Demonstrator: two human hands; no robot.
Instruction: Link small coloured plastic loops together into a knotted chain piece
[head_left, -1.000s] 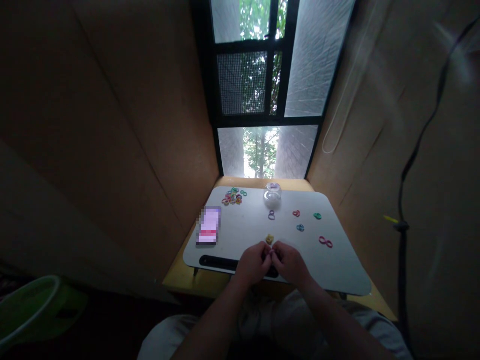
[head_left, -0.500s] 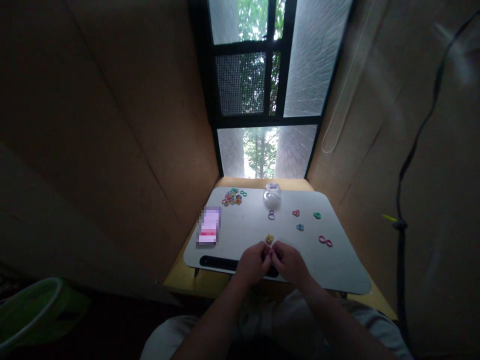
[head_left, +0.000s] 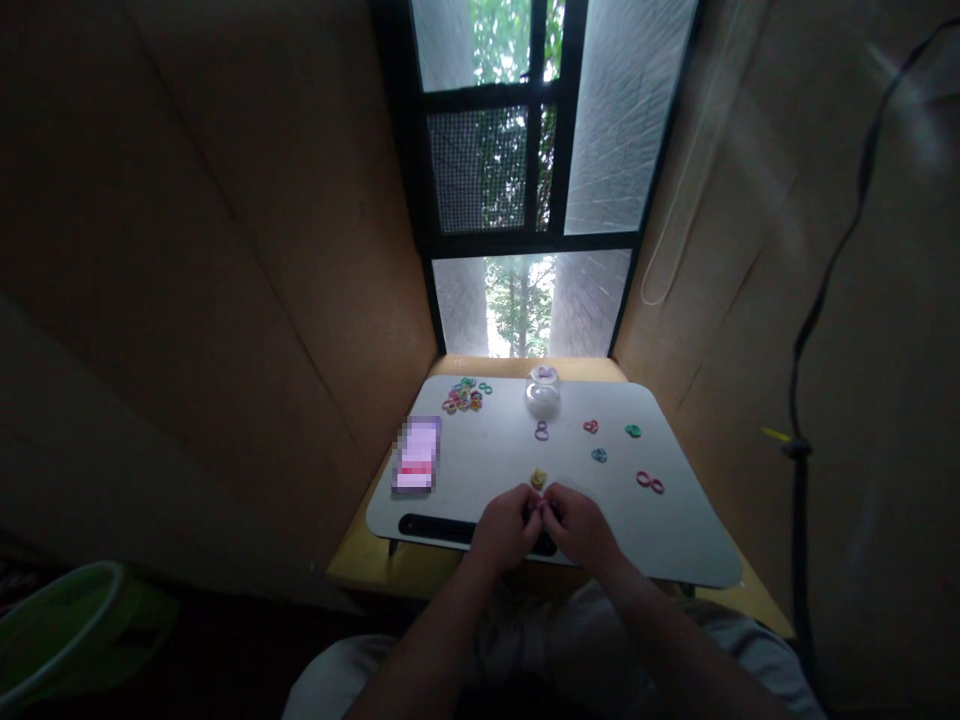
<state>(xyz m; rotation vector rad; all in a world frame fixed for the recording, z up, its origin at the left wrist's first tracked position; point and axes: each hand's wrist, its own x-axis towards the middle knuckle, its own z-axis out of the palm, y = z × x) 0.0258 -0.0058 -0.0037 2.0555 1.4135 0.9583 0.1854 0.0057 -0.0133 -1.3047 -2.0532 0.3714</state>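
Observation:
My left hand (head_left: 507, 524) and my right hand (head_left: 576, 520) meet over the front edge of the white board (head_left: 472, 460). Their fingers are closed and pinched together around something small and pinkish, mostly hidden by the fingertips. Just beyond the fingertips lies a yellow bundle of bands (head_left: 538, 478). A purple looped band (head_left: 541, 431) is farther back. To the right are a red band bundle (head_left: 591, 426), a blue one (head_left: 599, 455), a green one (head_left: 633, 431) and a pink figure-eight band (head_left: 650, 482).
A clear round container (head_left: 542, 394) stands at the board's back. A multicoloured band pile (head_left: 463, 398) lies back left, above a phone (head_left: 417, 455). The black slot (head_left: 437, 529) runs along the front edge. A green basket (head_left: 75, 620) is at lower left, and a dark cable (head_left: 801, 450) hangs at right.

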